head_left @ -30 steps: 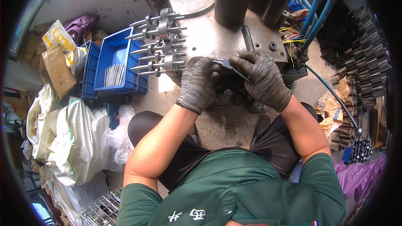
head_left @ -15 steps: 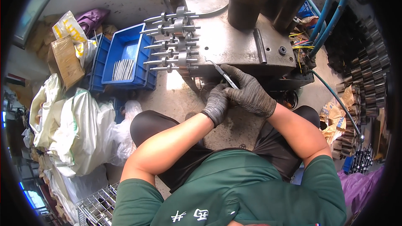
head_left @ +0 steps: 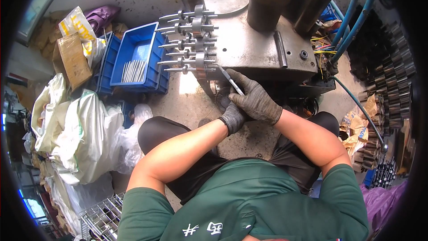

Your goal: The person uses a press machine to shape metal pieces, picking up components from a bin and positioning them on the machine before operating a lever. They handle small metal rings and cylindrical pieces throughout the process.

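My right hand (head_left: pixel 257 101), in a grey knitted glove, is closed around a slim metal tool with a hooked tip (head_left: pixel 232 81). The tool's tip reaches up and left to the lowest of several metal shafts with round collars (head_left: pixel 198 62). These shafts lie side by side across the left edge of a steel machine block (head_left: pixel 254 53). My left hand (head_left: pixel 233 118), gloved alike, is curled just below and against the right one. Its fingertips are mostly hidden, and what it holds, if anything, cannot be seen.
Blue bins (head_left: pixel 141 69) stand to the left, one holding several thin metal rods (head_left: pixel 133 71). White sacks (head_left: pixel 84 138) and a cardboard box (head_left: pixel 72 62) lie further left. A short round bar (head_left: pixel 281 49) rests on the block. Blue hoses (head_left: pixel 359 13) and stacked metal cylinders (head_left: pixel 390 76) are at right.
Both hands have shifted slightly; the right hand and hooked tool have moved left, bringing the tip to the lowest shaft. The left hand sits a little lower, more under the right.
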Motion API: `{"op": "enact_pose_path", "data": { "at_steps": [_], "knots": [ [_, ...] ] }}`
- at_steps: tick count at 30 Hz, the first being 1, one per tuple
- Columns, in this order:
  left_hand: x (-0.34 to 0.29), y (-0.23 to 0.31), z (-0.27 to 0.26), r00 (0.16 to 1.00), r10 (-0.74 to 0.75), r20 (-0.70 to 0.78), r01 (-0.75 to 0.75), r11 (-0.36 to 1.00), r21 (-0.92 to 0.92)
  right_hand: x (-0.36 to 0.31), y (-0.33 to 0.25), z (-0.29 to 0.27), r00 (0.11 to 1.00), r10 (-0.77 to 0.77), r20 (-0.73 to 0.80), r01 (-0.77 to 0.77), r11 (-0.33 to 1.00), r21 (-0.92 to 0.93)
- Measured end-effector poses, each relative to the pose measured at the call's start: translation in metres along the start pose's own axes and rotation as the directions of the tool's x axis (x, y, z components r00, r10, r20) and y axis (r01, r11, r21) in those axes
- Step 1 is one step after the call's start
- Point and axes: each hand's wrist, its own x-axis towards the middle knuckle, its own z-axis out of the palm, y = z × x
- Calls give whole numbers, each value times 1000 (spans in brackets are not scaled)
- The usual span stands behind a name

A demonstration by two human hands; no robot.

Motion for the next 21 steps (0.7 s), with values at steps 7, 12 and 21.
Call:
{"op": "enact_pose_path", "data": {
  "at_steps": [7,12,21],
  "knots": [
    [-3,-6,2,986,163,-39,-135,910,393,0,-8,7,999,1,-52,-6,995,-95],
    [-4,3,3,989,146,-11,-116,832,542,0,-5,16,995,-65,-81,62,997,-37],
    [-14,17,13,991,126,54,-123,647,753,-16,-23,34,989,140,-55,-105,904,413]
  ]
}}
